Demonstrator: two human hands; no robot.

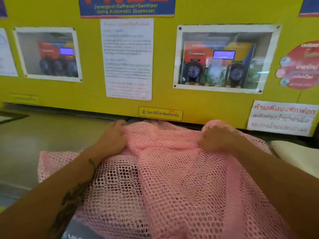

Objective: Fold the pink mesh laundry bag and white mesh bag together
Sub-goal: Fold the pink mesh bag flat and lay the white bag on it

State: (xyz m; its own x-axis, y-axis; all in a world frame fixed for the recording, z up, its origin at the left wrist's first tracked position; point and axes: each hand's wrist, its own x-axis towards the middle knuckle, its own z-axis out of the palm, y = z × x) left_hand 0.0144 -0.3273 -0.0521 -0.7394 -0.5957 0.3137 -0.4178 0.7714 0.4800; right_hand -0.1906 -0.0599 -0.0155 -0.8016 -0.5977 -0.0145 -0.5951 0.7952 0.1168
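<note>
A pink mesh laundry bag (181, 178) lies spread over the grey counter (43, 135), its far edge bunched near the yellow wall. My left hand (112, 137) grips the bag's far left edge with curled fingers. My right hand (217, 138) grips the far right edge, fingers curled into the mesh. A pale white item (296, 156) lies at the right beside the pink bag; I cannot tell whether it is the white mesh bag.
A yellow wall panel (89, 94) with posters, a paper notice (127, 59) and two windows onto dispensers rises right behind the counter. A dark object (10, 117) sits at the counter's far left.
</note>
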